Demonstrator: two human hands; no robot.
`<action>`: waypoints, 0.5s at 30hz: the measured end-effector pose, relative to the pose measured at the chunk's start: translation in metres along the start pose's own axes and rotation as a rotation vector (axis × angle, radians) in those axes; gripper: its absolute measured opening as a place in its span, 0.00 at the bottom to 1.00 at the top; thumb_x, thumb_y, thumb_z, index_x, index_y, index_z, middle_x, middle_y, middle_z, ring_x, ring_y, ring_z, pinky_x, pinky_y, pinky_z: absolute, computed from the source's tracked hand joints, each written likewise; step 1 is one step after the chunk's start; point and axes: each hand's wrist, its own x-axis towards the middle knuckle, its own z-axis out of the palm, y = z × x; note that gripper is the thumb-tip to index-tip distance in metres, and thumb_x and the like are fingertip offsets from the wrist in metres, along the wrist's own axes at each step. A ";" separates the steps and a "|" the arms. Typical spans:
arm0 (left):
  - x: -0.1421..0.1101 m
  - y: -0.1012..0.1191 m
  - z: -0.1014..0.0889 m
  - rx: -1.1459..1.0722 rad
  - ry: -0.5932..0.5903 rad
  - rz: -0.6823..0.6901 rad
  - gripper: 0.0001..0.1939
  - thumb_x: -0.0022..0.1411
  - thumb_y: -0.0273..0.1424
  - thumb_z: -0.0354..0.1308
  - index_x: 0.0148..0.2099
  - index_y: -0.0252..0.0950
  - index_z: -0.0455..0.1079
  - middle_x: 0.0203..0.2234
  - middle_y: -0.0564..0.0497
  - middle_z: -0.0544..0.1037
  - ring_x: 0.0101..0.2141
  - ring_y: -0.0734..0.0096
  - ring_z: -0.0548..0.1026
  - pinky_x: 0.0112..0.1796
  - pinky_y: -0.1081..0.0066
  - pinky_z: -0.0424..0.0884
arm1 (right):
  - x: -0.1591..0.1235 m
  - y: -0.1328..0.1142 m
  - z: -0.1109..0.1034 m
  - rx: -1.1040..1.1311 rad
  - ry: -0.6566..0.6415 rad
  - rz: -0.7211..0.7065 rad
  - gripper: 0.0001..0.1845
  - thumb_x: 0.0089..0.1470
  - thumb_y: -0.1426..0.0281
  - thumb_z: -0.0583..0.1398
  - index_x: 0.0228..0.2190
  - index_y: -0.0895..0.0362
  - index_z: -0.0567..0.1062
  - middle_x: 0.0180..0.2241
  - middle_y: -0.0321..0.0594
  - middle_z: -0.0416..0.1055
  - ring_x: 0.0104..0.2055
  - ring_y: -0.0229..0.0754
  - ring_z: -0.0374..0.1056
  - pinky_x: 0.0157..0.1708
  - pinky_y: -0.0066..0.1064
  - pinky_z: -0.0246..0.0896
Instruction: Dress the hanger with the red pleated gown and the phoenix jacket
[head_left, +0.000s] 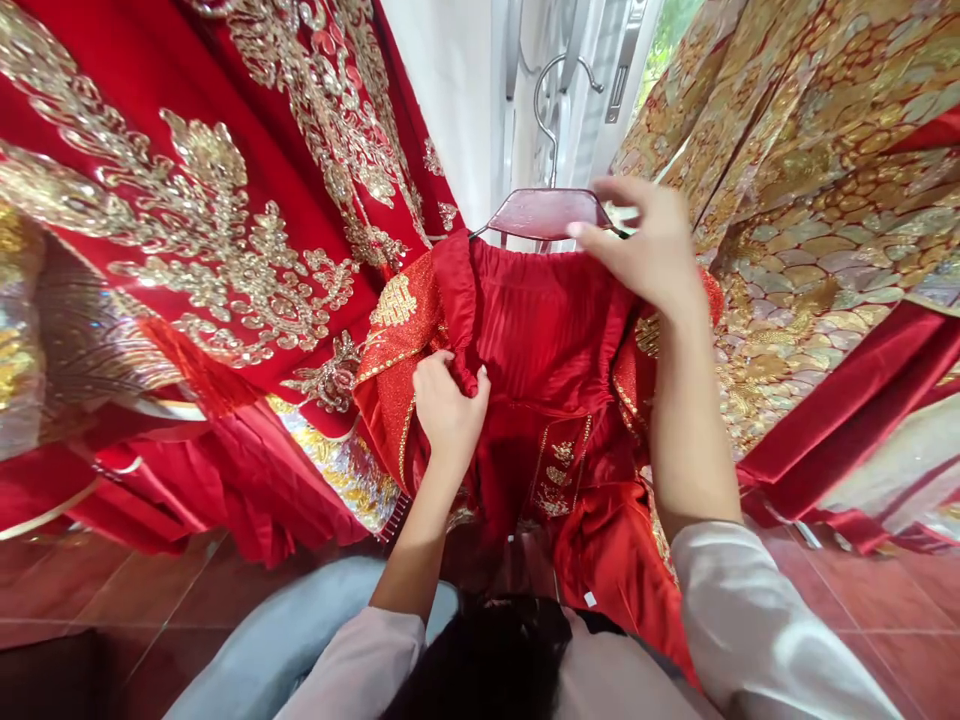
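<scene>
In front of me a red dress [536,315] with a pleated panel and gold embroidery hangs on a clothes hanger [544,212]. The hanger has a flat dark-red middle and a metal hook. My left hand [446,405] is closed on the ruffled edge of the dress, at the left side of its neckline. With thumb and fingers my right hand [656,240] grips the right shoulder of the hanger; part of its grip is hidden behind the hanger. Red sleeves [397,335] with gold trim spread at both sides.
At the left hangs a red garment [247,230] with beaded gold decoration. A gold scale-patterned garment [817,220] fills the right side. Behind the hanger stands a white door frame [465,90]. Reddish tiles [885,600] cover the floor, and other red cloth hangs low at both sides.
</scene>
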 end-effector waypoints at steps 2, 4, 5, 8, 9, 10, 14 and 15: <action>0.007 0.009 0.000 -0.068 -0.101 -0.006 0.05 0.58 0.29 0.52 0.38 0.37 0.61 0.34 0.45 0.70 0.38 0.58 0.70 0.41 0.63 0.66 | 0.006 -0.003 0.012 -0.044 0.004 0.070 0.18 0.51 0.64 0.63 0.42 0.62 0.73 0.40 0.48 0.71 0.43 0.46 0.66 0.45 0.38 0.61; 0.009 0.018 -0.001 -0.203 -0.164 -0.033 0.04 0.56 0.24 0.47 0.34 0.38 0.59 0.29 0.49 0.68 0.33 0.64 0.69 0.37 0.67 0.65 | 0.012 -0.005 0.022 -0.102 0.039 0.142 0.17 0.50 0.59 0.63 0.36 0.60 0.73 0.35 0.46 0.70 0.40 0.47 0.65 0.42 0.39 0.60; 0.008 0.023 -0.002 -0.288 -0.174 -0.055 0.05 0.55 0.23 0.46 0.32 0.38 0.57 0.26 0.51 0.66 0.29 0.67 0.67 0.34 0.69 0.64 | 0.014 -0.005 0.024 -0.126 0.055 0.170 0.18 0.49 0.58 0.63 0.35 0.59 0.72 0.33 0.45 0.69 0.39 0.48 0.64 0.42 0.40 0.60; 0.008 0.044 -0.011 -0.563 -0.177 -0.117 0.06 0.53 0.22 0.44 0.30 0.38 0.53 0.20 0.56 0.58 0.21 0.73 0.58 0.25 0.74 0.57 | 0.016 -0.004 0.025 -0.150 0.035 0.195 0.17 0.49 0.57 0.62 0.31 0.59 0.70 0.30 0.43 0.66 0.38 0.48 0.64 0.40 0.40 0.60; 0.009 0.053 -0.016 -0.640 -0.171 -0.125 0.06 0.53 0.22 0.44 0.29 0.39 0.53 0.19 0.57 0.56 0.20 0.74 0.56 0.23 0.74 0.54 | 0.016 -0.004 0.023 -0.141 0.024 0.187 0.17 0.49 0.57 0.62 0.30 0.58 0.69 0.29 0.42 0.65 0.38 0.48 0.64 0.39 0.40 0.60; 0.011 0.062 -0.022 -0.706 -0.164 -0.122 0.06 0.53 0.21 0.44 0.29 0.39 0.53 0.19 0.57 0.55 0.19 0.75 0.55 0.23 0.74 0.53 | 0.017 -0.003 0.022 -0.125 0.017 0.176 0.16 0.48 0.57 0.61 0.29 0.58 0.69 0.28 0.42 0.64 0.38 0.47 0.63 0.39 0.39 0.60; 0.025 0.100 -0.048 -0.827 -0.154 -0.036 0.07 0.53 0.21 0.45 0.28 0.38 0.54 0.19 0.57 0.56 0.19 0.75 0.55 0.22 0.74 0.52 | 0.020 0.001 0.020 -0.052 0.020 0.163 0.16 0.45 0.58 0.64 0.24 0.57 0.67 0.24 0.39 0.62 0.33 0.44 0.62 0.36 0.37 0.60; 0.028 0.108 -0.051 -0.837 -0.164 0.001 0.07 0.53 0.21 0.45 0.27 0.38 0.55 0.19 0.56 0.57 0.19 0.75 0.56 0.22 0.74 0.53 | 0.020 0.002 0.020 -0.046 0.024 0.172 0.17 0.44 0.58 0.64 0.23 0.56 0.66 0.24 0.38 0.62 0.32 0.44 0.62 0.36 0.37 0.60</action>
